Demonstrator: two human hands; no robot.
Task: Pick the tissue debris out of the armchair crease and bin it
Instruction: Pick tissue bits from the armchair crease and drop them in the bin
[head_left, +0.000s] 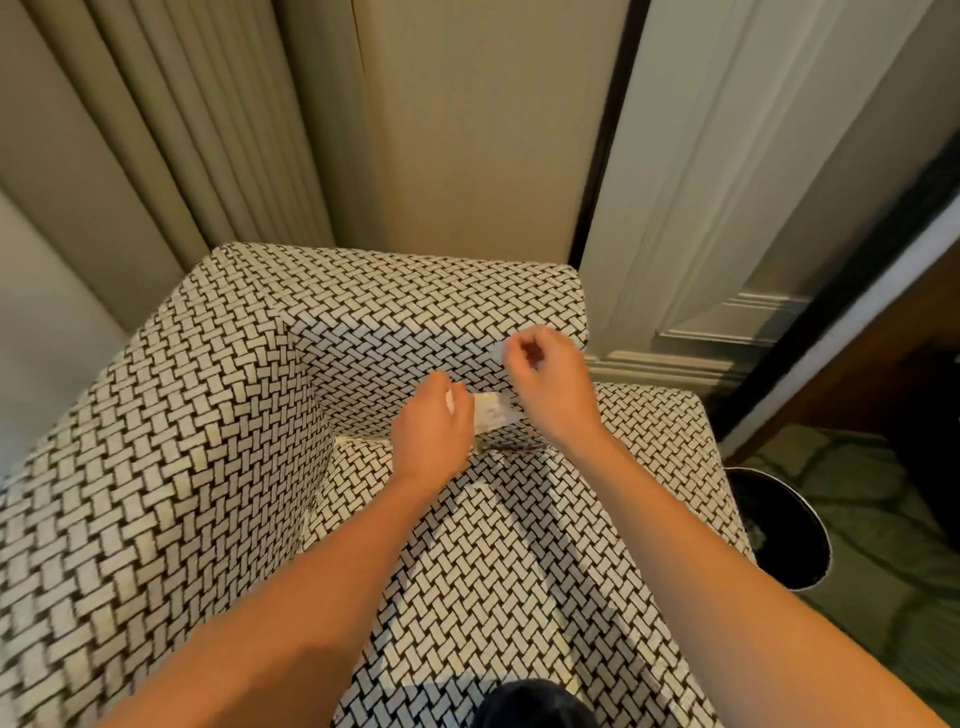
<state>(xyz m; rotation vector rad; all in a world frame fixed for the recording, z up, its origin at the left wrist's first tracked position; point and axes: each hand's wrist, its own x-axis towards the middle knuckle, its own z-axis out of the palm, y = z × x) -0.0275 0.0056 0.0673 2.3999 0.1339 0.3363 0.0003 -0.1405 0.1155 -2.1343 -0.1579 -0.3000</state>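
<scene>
Fingers (440, 391) of left hand (428, 423) pinch tissue (488, 411) just above crease (363, 441).

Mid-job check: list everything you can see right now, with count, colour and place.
armchair: one, black-and-white woven pattern, centre and left.
tissue wad: one, white, at the crease between seat and back.
tissue scrap: one, pale, blurred, above the crease.
bin: one, black, on the floor right of the armchair, something pale inside.
curtain: one, beige, pleated, behind the armchair, left.
wall panel: one, beige, behind the armchair.
door: one, white, panelled, upper right.
carpet: one, green patterned, right.
dark shape: one, black, bottom edge, unclear.
left hand: grips the tissue wad.
right hand: fingers curled, seems to pinch the tissue scrap.
</scene>
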